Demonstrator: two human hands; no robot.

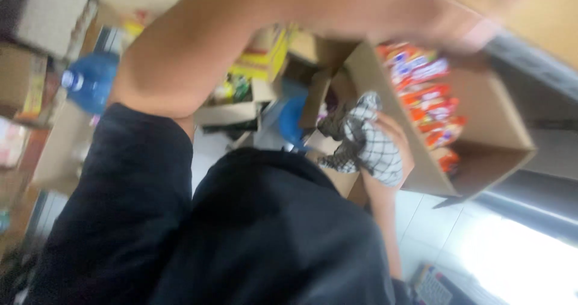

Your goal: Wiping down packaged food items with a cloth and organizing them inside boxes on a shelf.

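Head view is rotated and motion-blurred, so detail is limited.

Room to move: tight. The cardboard box [481, 130] sits against a grey ledge or shelf edge [536, 76] on its far side, with pale floor tiles [433, 221] open below it. More cartons [241, 109] and a yellow pack [265, 55] crowd the middle, a blue water bottle [90, 82] lies at the left, and stacked boxes [24, 82] line the left edge. The person's dark-clothed body [253, 233] fills the lower centre, so the only free strip is the tile gap between body and box.

Checked cloth [364, 139]: bunched, black grid on white/grey, no clean long axis; the bundle runs roughly from upper centre down toward the box wall. It sits at the box's near side flap, pressed against the cardboard.

One hand [394, 145] is clenched around the checked cloth, fingers wrapped over the bundle, forearm coming up from the bottom of the picture. Which hand it is, I cannot tell for sure given the rotated view; it reads as the right.

The other arm [253, 22] sweeps across the top, bare below a dark sleeve. Its hand [469, 16] is a blur above the box's red-and-orange snack packets [424, 94]; grip state cannot be read.

Box is open, tilted, and the packets are stacked along one inner wall.
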